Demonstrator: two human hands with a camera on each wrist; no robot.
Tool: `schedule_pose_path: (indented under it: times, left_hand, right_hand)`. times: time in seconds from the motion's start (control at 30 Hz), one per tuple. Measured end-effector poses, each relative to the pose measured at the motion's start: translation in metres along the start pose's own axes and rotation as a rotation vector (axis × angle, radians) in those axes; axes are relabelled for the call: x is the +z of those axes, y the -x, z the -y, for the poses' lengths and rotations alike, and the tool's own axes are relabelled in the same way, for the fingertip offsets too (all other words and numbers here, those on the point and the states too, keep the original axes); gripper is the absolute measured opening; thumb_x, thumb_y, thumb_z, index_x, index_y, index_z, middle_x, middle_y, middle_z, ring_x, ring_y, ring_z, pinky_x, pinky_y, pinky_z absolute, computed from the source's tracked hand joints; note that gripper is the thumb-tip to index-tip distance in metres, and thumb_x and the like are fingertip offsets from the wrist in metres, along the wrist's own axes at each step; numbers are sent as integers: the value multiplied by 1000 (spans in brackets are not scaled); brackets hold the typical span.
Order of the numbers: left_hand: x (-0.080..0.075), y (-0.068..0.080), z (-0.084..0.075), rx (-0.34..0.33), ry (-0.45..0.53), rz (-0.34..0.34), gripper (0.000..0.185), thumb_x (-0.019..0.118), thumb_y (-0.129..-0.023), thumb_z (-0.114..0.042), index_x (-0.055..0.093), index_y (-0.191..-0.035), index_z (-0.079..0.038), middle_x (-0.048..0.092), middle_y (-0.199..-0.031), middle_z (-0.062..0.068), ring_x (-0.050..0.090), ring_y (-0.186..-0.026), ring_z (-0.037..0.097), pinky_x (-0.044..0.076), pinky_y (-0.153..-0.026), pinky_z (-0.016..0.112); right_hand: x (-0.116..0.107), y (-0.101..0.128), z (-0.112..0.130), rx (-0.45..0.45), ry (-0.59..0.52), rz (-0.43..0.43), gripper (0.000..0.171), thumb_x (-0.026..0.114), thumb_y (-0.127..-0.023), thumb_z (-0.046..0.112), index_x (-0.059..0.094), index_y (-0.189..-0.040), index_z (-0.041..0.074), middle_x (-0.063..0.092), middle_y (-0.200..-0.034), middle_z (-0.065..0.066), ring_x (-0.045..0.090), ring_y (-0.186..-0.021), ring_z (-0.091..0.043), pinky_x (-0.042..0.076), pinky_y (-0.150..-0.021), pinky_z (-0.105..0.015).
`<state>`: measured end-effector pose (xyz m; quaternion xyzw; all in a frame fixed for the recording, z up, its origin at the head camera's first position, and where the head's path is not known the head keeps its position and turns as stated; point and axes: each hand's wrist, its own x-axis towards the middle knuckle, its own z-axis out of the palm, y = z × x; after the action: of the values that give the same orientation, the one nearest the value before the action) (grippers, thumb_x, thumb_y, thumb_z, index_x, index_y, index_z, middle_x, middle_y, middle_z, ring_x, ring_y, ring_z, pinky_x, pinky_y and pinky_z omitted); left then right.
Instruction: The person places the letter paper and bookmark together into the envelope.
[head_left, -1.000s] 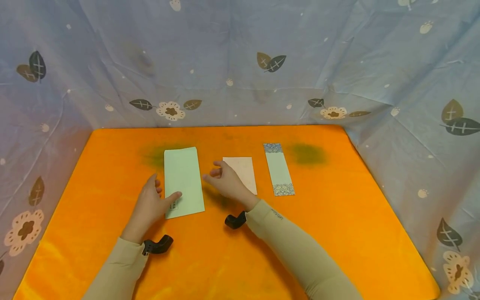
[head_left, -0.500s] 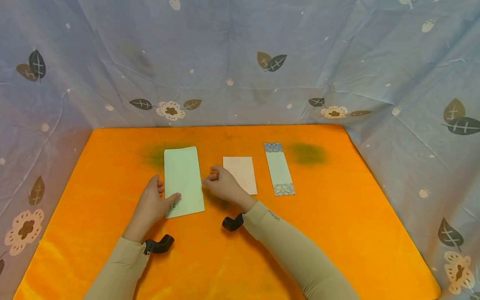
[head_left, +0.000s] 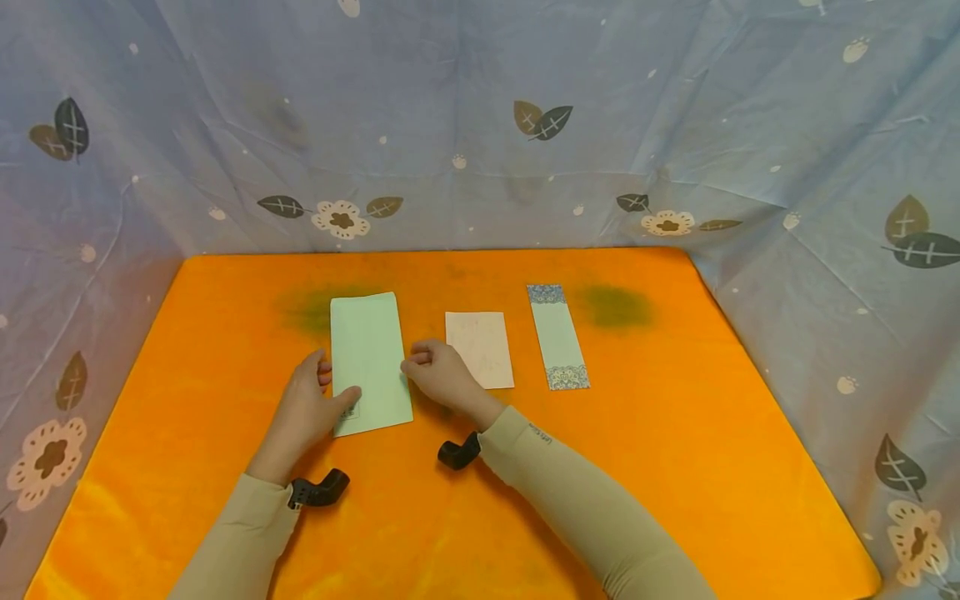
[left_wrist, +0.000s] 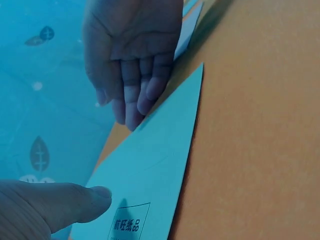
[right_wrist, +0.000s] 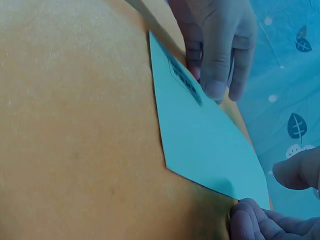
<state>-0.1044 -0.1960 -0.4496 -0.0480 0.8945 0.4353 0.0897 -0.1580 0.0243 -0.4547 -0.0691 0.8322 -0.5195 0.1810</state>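
On the orange felt-like table mat [head_left: 675, 467], just left of the cream square paper card [head_left: 480, 350], a pale green rectangular paper envelope [head_left: 369, 358] is laid flat, its long side running away from the person. The left hand [head_left: 303, 410] is rested at the envelope's near left corner, with the thumb [left_wrist: 75, 202] pressed flat on the paper beside a small printed box [left_wrist: 127, 225]; the other fingers are kept loose along the left edge, so nothing is gripped. The right hand [head_left: 438, 375] is set at the right long edge, its curled fingertips [right_wrist: 250, 217] touching that edge; whether the paper is already pinched cannot be told. Right of the cream card, well apart from the envelope, a narrow pale green paper strip with blue patterned ends [head_left: 557, 337] is seen.

The envelope is judged to be very light, thin and bendable, easily creased and inclined to slide on the mat. Being flush with the surface, it is best held down at one corner while a long edge or far corner is lifted by fingertip and pinched lightly.
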Motion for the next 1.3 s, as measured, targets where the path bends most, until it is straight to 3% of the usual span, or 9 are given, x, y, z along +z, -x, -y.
schedule_pose_path:
  times: [0.37, 0.57, 0.73, 0.93, 1.1, 1.3]
  left_hand:
    - [2, 5, -4, 32, -15, -37, 76, 65, -93, -28, 25, -149, 5, 37, -131, 29, 45, -105, 37, 44, -87, 48]
    - [3, 7, -4, 64, 14, -83, 64, 62, -95, -18, 32, -147, 5, 36, -130, 28, 47, -101, 35, 45, -83, 45]
    - [4, 9, -6, 92, 80, -108, 58, 58, -97, -15, 34, -147, 2, 38, -134, 23, 49, -102, 31, 46, -85, 43]
    - [5, 10, -10, 124, 133, -150, 53, 57, -98, -15, 38, -145, -2, 41, -137, 18, 53, -106, 31, 48, -87, 45]
    - [5, 12, -13, 139, 136, -176, 50, 57, -98, -17, 41, -144, -5, 46, -132, 15, 54, -104, 28, 49, -87, 45]
    - [4, 14, -18, 133, 123, -187, 47, 56, -99, -19, 45, -142, -3, 52, -124, 16, 55, -102, 28, 48, -88, 46]
  right_hand:
    - [2, 3, 8, 84, -46, 11, 43, 63, -94, 29, 59, -128, 4, 64, -104, 3, 59, -93, -13, 50, -83, -32]
    - [-1, 7, 10, 72, -87, 33, 45, 62, -94, 29, 57, -132, 5, 63, -107, 3, 60, -93, -15, 50, -80, -31]
    - [-6, 8, 10, 22, -92, 13, 42, 61, -95, 27, 58, -132, 7, 62, -103, 1, 59, -90, -16, 49, -75, -30]
    - [-12, 9, 5, -78, 14, -42, 28, 58, -96, 28, 63, -118, 11, 62, -95, 2, 57, -83, -15, 48, -74, -30]
    - [-18, 12, 2, -129, 80, -74, 17, 58, -97, 30, 64, -103, 16, 61, -91, 4, 55, -80, -16, 48, -71, -30]
    - [-26, 18, 4, -159, 57, -63, 17, 60, -96, 31, 66, -101, 16, 63, -91, 1, 55, -76, -17, 48, -68, -29]
